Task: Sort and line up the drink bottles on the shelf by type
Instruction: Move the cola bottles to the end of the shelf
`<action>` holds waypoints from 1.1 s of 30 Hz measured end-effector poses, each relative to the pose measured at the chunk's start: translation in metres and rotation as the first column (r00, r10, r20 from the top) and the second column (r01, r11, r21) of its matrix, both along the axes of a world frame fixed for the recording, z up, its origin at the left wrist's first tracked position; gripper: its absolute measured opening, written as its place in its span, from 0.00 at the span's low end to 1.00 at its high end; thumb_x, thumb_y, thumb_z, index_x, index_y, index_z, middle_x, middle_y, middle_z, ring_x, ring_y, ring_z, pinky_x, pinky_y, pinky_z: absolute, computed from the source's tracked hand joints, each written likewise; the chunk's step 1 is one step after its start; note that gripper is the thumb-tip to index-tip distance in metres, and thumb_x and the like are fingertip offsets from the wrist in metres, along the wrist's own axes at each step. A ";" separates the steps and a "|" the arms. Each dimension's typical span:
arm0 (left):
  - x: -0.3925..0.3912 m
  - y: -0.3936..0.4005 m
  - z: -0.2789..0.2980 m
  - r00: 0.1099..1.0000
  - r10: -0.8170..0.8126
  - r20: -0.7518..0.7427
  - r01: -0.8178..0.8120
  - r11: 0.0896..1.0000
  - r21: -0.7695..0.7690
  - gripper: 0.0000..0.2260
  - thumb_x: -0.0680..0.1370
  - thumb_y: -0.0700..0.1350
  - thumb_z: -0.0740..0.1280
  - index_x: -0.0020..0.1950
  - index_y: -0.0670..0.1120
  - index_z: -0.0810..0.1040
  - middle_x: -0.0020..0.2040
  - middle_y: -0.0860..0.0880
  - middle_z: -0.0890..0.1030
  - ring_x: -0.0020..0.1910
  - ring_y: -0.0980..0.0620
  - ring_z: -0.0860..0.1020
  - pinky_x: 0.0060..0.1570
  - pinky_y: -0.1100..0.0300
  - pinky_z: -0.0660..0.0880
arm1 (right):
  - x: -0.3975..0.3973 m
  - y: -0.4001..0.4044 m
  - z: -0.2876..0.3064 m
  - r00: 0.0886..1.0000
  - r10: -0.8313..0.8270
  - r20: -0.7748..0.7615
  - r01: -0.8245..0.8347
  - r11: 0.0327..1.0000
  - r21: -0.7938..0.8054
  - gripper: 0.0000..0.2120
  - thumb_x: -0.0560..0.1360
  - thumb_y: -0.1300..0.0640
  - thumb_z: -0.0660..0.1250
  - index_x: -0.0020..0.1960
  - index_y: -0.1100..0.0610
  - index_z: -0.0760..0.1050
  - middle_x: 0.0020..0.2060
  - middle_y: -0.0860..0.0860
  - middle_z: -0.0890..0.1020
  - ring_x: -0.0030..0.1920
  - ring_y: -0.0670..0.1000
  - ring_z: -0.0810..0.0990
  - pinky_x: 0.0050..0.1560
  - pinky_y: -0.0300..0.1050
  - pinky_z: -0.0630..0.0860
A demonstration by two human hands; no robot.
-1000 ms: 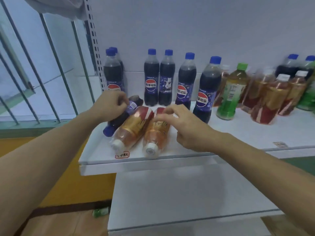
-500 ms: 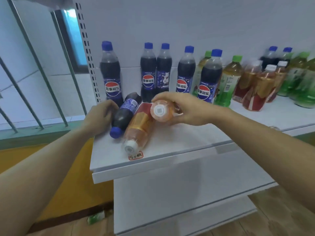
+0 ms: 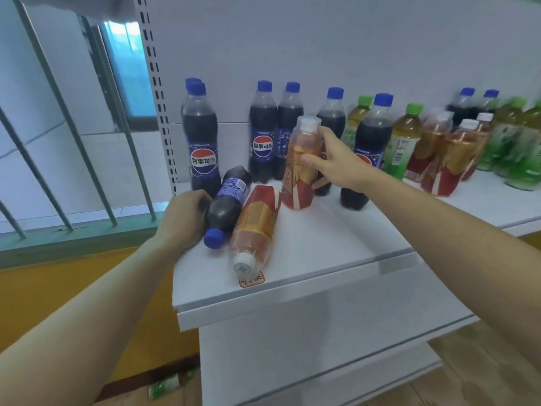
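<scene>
Sorting is mid-step: left hand curls round a cola bottle lying flat w/ its blue cap toward the shelf front edge, touching a fallen tea bottle just to its right. Right hand grips a 2nd tea bottle, near upright, base about on the shelf amid the standing colas. Next, I'd judge: shift that tea right to the tea group & stand the cola by the upright colas at left w/o knocking neighbours.

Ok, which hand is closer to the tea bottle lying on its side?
Left. The left hand grips the cola bottle lying right beside the lying tea bottle; the right hand holds the upright tea bottle farther back.
</scene>
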State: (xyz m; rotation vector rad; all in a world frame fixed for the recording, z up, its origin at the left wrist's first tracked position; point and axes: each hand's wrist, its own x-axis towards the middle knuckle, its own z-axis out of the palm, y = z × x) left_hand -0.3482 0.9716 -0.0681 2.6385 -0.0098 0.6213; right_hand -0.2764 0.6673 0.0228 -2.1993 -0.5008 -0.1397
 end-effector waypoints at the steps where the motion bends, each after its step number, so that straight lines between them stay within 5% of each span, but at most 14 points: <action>1: 0.000 0.000 0.000 1.000 0.009 -0.005 -0.009 1.000 -0.015 0.10 0.76 0.35 0.67 0.54 0.45 0.81 0.49 0.43 0.84 0.46 0.42 0.79 0.47 0.51 0.75 | 0.001 0.002 -0.001 1.000 -0.006 -0.006 0.006 1.000 0.017 0.31 0.82 0.55 0.65 0.79 0.45 0.54 0.73 0.49 0.69 0.69 0.58 0.73 0.40 0.46 0.85; 9: -0.001 0.000 0.001 0.998 -0.003 -0.061 -0.002 0.997 -0.073 0.11 0.76 0.35 0.65 0.54 0.46 0.81 0.49 0.43 0.83 0.45 0.44 0.76 0.46 0.54 0.71 | -0.003 0.015 -0.007 0.985 -0.169 0.027 0.169 0.986 0.006 0.34 0.81 0.52 0.65 0.81 0.46 0.51 0.75 0.50 0.68 0.70 0.57 0.74 0.44 0.45 0.85; 12: -0.003 -0.001 0.003 0.995 -0.013 -0.096 0.007 0.998 -0.067 0.10 0.76 0.35 0.63 0.53 0.46 0.79 0.49 0.43 0.82 0.46 0.42 0.77 0.46 0.53 0.72 | -0.018 0.025 -0.013 0.907 -0.388 0.164 0.379 0.921 0.085 0.37 0.80 0.52 0.68 0.81 0.49 0.51 0.74 0.52 0.68 0.70 0.56 0.74 0.62 0.58 0.79; 14: -0.005 -0.001 0.004 0.994 -0.013 -0.110 0.006 0.998 -0.059 0.09 0.76 0.36 0.64 0.52 0.47 0.78 0.49 0.43 0.83 0.47 0.40 0.78 0.48 0.50 0.75 | -0.036 0.032 -0.022 0.843 -0.419 0.337 0.405 0.907 0.115 0.33 0.77 0.55 0.71 0.77 0.49 0.58 0.69 0.52 0.70 0.65 0.52 0.75 0.63 0.58 0.78; 18: -0.006 -0.001 0.004 0.992 -0.006 -0.129 0.000 0.999 -0.046 0.07 0.77 0.37 0.63 0.51 0.48 0.76 0.50 0.42 0.82 0.49 0.39 0.78 0.51 0.47 0.76 | -0.086 0.041 -0.029 0.904 0.022 0.427 0.106 0.956 -0.273 0.37 0.70 0.65 0.72 0.74 0.45 0.63 0.68 0.51 0.67 0.69 0.52 0.68 0.69 0.54 0.72; 21: -0.005 -0.001 0.003 0.990 0.051 -0.132 -0.051 0.999 0.004 0.04 0.79 0.41 0.62 0.49 0.51 0.74 0.52 0.43 0.81 0.54 0.39 0.76 0.54 0.47 0.72 | -0.114 0.055 -0.034 0.896 0.364 0.253 -0.113 0.740 -0.663 0.45 0.68 0.66 0.72 0.76 0.37 0.60 0.76 0.48 0.57 0.76 0.53 0.55 0.72 0.55 0.64; 24: -0.006 -0.001 0.003 0.982 0.100 -0.159 -0.103 0.995 -0.013 0.04 0.81 0.43 0.61 0.50 0.51 0.74 0.54 0.44 0.79 0.59 0.40 0.73 0.55 0.45 0.67 | -0.121 0.069 -0.039 0.848 0.469 0.247 -0.132 0.639 -0.758 0.40 0.69 0.59 0.77 0.74 0.37 0.64 0.76 0.46 0.60 0.76 0.54 0.55 0.71 0.62 0.66; 28: -0.005 0.002 0.000 0.980 0.089 -0.176 -0.099 0.994 -0.046 0.07 0.81 0.45 0.60 0.53 0.50 0.78 0.56 0.42 0.78 0.60 0.39 0.72 0.58 0.41 0.71 | -0.115 0.068 -0.028 0.860 0.452 0.237 -0.187 0.711 -0.678 0.37 0.68 0.51 0.80 0.72 0.41 0.67 0.69 0.44 0.70 0.70 0.51 0.66 0.70 0.54 0.67; 33: -0.001 0.006 -0.003 0.979 0.080 -0.185 -0.099 0.991 -0.094 0.06 0.82 0.48 0.61 0.55 0.50 0.77 0.61 0.41 0.73 0.64 0.38 0.68 0.63 0.40 0.69 | -0.103 0.072 -0.013 0.937 0.137 0.322 -0.059 0.969 -0.240 0.35 0.69 0.48 0.79 0.72 0.51 0.70 0.63 0.47 0.77 0.62 0.48 0.75 0.65 0.50 0.73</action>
